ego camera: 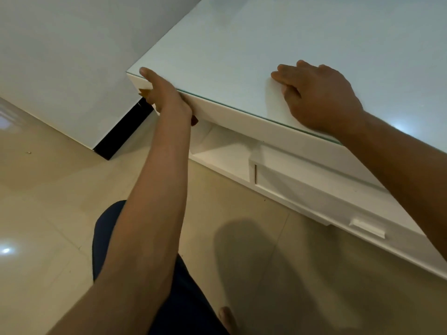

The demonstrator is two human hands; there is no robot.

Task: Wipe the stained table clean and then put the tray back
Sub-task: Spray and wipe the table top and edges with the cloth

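Observation:
The white table with a glass top (pixel 242 44) fills the upper right, and I see no stain on it. My left hand (pixel 164 95) is at its near left corner, thumb lying on the top edge and fingers below the rim. It holds a brown flat thing (pixel 145 93), seemingly the tray, against the underside; only two small brown corners show. My right hand (pixel 319 97) rests palm down on the top near the front edge, fingers curled on a white cloth (pixel 275 93) that is mostly hidden beneath it.
Under the top are an open shelf (pixel 225 153) and a white drawer with a handle (pixel 367 229). A white wall with black skirting (pixel 121 131) stands left of the table. Below lie beige floor tiles, my dark blue trouser leg (pixel 188 298) and a bare foot (pixel 226 315).

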